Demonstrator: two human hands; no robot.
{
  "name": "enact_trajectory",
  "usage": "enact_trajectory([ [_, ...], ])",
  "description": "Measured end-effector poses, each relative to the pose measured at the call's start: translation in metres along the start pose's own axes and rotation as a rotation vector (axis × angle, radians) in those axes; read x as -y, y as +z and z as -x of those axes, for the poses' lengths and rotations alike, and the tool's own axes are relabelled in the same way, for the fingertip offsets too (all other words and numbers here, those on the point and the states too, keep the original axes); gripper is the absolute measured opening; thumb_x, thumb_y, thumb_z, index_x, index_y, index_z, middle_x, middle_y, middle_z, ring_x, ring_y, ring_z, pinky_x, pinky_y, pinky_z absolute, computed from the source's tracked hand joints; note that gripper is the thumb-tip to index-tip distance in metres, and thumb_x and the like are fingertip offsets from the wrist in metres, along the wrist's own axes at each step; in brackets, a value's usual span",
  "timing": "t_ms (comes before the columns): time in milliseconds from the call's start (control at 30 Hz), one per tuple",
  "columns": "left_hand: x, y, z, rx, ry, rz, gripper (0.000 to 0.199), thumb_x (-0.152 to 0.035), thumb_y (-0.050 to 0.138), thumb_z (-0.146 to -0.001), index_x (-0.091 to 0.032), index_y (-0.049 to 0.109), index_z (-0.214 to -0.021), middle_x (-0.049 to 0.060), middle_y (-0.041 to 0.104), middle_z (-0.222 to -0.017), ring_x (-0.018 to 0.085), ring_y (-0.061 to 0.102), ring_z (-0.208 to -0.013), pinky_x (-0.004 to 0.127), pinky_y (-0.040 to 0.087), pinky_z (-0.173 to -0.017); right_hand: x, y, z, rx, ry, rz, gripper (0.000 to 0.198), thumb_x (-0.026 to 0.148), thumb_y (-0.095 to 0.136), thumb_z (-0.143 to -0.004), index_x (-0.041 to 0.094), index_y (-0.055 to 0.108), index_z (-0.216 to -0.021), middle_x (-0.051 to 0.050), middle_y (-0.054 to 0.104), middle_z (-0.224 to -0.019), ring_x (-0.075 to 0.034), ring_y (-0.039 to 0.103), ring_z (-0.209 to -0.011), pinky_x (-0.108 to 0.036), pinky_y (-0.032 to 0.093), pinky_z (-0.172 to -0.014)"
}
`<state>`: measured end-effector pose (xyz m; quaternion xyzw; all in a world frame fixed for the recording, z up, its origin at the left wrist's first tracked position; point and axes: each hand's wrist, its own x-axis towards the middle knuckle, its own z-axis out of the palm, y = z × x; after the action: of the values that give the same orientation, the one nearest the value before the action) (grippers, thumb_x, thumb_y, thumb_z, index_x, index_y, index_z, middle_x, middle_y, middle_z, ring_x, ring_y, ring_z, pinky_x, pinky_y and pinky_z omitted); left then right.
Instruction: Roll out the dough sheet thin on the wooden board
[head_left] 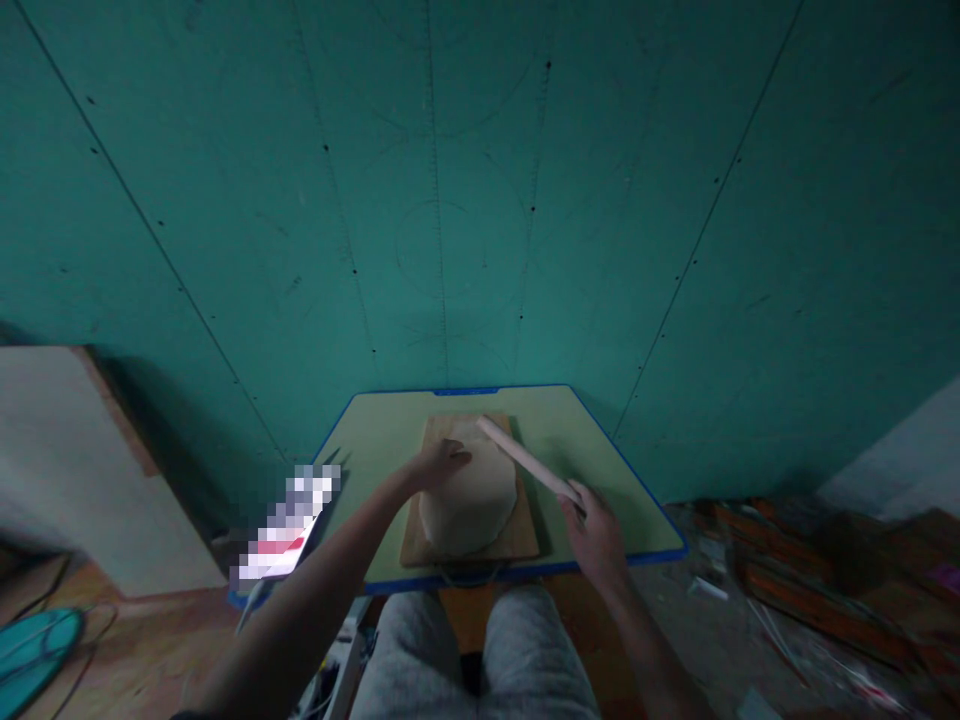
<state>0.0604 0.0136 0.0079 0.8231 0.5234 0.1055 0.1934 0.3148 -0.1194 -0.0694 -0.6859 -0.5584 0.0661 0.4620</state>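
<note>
A flat, rounded sheet of pale dough (469,510) covers most of a wooden board (529,540). My left hand (439,465) is at the far left part of the sheet, its fingers closed on the dough. In my right hand (596,530) is the near end of a thin wooden rolling pin (529,462). The pin slants up and to the left, its far end over the back right of the board. How far it is above the dough is hard to tell.
The board lies on a pale green table (600,440) with a blue rim. A tablet-like screen (289,525), blurred out, stands at its left side near my left forearm. Behind is a green wall (480,250). Planks and clutter (810,590) lie on the floor at right.
</note>
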Motion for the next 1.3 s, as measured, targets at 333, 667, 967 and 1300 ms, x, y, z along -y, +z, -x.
enact_trajectory([
  [333, 0.030, -0.012, 0.026, -0.215, -0.204, 0.050, 0.029, -0.022, 0.044, -0.092, -0.016, 0.066, -0.108, 0.011, 0.072, -0.102, 0.024, 0.068, -0.092, 0.032, 0.051, -0.081, -0.001, -0.001, 0.000, -0.030, -0.001, 0.015, 0.047, 0.049, 0.041, -0.089, 0.016, 0.067, -0.110, -0.014, 0.072, -0.103, -0.026, 0.067, -0.094, -0.038, 0.054, -0.084],
  [667, -0.011, 0.029, 0.023, -0.201, 0.037, -0.224, 0.055, -0.041, 0.040, -0.098, -0.007, 0.046, -0.141, 0.020, 0.043, -0.151, 0.029, 0.038, -0.142, 0.040, 0.030, -0.116, -0.003, -0.003, 0.000, -0.039, -0.001, 0.009, 0.050, 0.053, 0.041, -0.088, 0.016, 0.067, -0.109, -0.015, 0.073, -0.103, -0.027, 0.068, -0.093, -0.039, 0.054, -0.083],
  [967, -0.002, 0.060, 0.038, -0.300, 0.127, -0.369, 0.067, -0.058, 0.039, -0.095, -0.009, 0.049, -0.140, 0.021, 0.044, -0.150, 0.035, 0.038, -0.141, 0.048, 0.031, -0.115, -0.002, -0.005, 0.001, -0.018, -0.007, 0.025, 0.052, 0.055, 0.041, -0.089, 0.015, 0.067, -0.111, -0.016, 0.073, -0.105, -0.027, 0.068, -0.093, -0.039, 0.054, -0.081],
  [1300, -0.029, 0.052, 0.058, -0.106, 0.279, -0.191, 0.049, -0.050, 0.045, -0.096, -0.019, 0.059, -0.131, 0.012, 0.051, -0.146, 0.029, 0.043, -0.138, 0.044, 0.033, -0.115, 0.000, -0.007, 0.002, -0.004, 0.014, 0.068, 0.055, 0.054, 0.039, -0.089, 0.012, 0.067, -0.113, -0.018, 0.072, -0.106, -0.029, 0.068, -0.095, -0.041, 0.053, -0.083],
])
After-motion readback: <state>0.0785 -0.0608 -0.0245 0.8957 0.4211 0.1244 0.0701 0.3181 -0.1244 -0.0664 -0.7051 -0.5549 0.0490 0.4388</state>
